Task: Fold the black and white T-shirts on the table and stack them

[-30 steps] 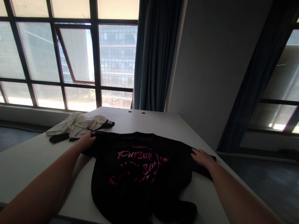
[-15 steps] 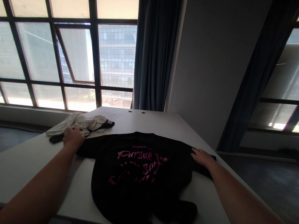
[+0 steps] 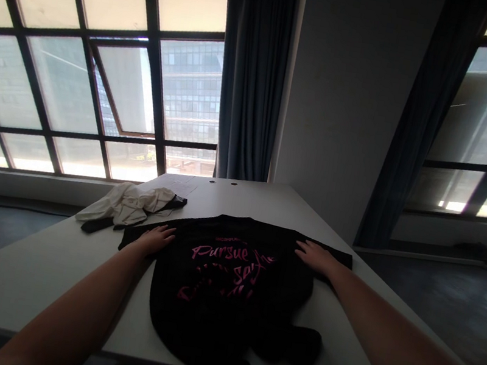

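A black T-shirt (image 3: 224, 303) with pink lettering lies spread on the white table (image 3: 25, 277), its sleeves out to both sides and its lower edge bunched unevenly toward me. My left hand (image 3: 155, 240) rests on the left sleeve close to the shoulder, fingers stretched out over the cloth. On the opposite side, my right hand (image 3: 315, 258) lies flat on the right sleeve near its shoulder, fingers apart. Neither hand grips the fabric.
A crumpled cream and black garment (image 3: 126, 207) lies beyond the left sleeve. Two dark round holes (image 3: 234, 183) mark the table's far end. Behind stand a blue curtain (image 3: 252, 85), a pillar (image 3: 349, 100) and windows, one pane tilted open.
My left hand has moved right, from the outer end of the left sleeve to near the shoulder. My right hand has shifted slightly left along its sleeve. The shirt's body looks unchanged.
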The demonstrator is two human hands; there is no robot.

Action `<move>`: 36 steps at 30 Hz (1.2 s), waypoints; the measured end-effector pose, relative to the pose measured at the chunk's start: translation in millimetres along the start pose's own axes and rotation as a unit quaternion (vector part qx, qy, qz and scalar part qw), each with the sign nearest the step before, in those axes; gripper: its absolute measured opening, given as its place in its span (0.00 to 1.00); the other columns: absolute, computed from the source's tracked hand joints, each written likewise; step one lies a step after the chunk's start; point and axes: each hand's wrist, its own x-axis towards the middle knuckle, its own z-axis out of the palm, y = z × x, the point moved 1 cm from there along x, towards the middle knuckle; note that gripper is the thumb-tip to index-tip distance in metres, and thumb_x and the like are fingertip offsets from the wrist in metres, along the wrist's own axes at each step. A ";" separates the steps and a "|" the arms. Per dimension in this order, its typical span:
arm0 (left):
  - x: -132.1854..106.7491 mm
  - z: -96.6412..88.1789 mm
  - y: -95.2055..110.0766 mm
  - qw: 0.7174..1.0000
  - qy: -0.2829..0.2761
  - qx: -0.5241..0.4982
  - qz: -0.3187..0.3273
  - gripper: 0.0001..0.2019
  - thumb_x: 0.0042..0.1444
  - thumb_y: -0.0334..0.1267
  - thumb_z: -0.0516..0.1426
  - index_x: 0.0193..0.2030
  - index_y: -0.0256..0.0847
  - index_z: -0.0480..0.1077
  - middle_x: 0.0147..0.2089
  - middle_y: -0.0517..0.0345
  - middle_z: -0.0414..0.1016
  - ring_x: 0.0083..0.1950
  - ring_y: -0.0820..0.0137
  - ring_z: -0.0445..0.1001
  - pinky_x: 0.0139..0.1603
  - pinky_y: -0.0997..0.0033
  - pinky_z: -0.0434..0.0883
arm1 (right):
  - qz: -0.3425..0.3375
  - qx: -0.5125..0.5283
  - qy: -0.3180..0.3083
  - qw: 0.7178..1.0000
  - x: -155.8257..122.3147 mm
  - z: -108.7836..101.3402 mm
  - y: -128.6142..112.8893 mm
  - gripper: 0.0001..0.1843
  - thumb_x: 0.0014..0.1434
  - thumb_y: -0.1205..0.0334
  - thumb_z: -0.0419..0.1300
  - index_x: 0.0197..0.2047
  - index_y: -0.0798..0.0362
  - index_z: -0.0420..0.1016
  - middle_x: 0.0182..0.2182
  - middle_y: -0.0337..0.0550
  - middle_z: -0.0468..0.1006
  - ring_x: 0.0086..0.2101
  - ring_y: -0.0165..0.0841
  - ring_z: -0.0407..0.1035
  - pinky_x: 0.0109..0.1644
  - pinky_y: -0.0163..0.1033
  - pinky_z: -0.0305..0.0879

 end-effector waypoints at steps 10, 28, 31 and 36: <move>-0.3 -4.1 -9.9 0.997 -0.015 0.014 -0.078 0.32 0.70 0.61 0.45 0.77 0.58 0.59 0.81 0.51 0.51 0.81 0.45 0.48 0.74 0.30 0.51 | 0.087 0.012 0.008 0.996 6.2 2.4 25.7 0.37 0.73 0.41 0.39 0.80 0.42 0.51 0.79 0.44 0.46 0.75 0.50 0.44 0.76 0.62 0.44; 5.8 -4.6 -36.0 0.980 0.025 0.021 -0.196 0.35 0.67 0.61 0.46 0.77 0.52 0.61 0.80 0.44 0.54 0.78 0.40 0.54 0.73 0.32 0.55 | 0.143 0.025 0.087 0.986 11.8 4.0 47.0 0.39 0.70 0.40 0.44 0.75 0.53 0.63 0.74 0.58 0.59 0.72 0.54 0.53 0.74 0.63 0.49; 6.2 -3.6 -41.8 0.978 0.034 0.018 -0.207 0.36 0.65 0.62 0.48 0.76 0.52 0.63 0.80 0.45 0.56 0.79 0.37 0.52 0.72 0.32 0.55 | 0.152 0.026 0.099 0.983 5.1 -1.8 53.8 0.39 0.67 0.39 0.50 0.71 0.54 0.69 0.72 0.63 0.63 0.71 0.60 0.53 0.71 0.67 0.52; 3.6 -14.8 -69.1 0.978 0.051 0.006 -0.201 0.35 0.63 0.61 0.51 0.71 0.46 0.70 0.72 0.33 0.68 0.70 0.31 0.65 0.62 0.30 0.66 | 0.200 0.030 0.118 0.972 -7.5 -15.7 73.9 0.34 0.60 0.39 0.59 0.60 0.55 0.79 0.71 0.65 0.61 0.72 0.69 0.46 0.68 0.69 0.56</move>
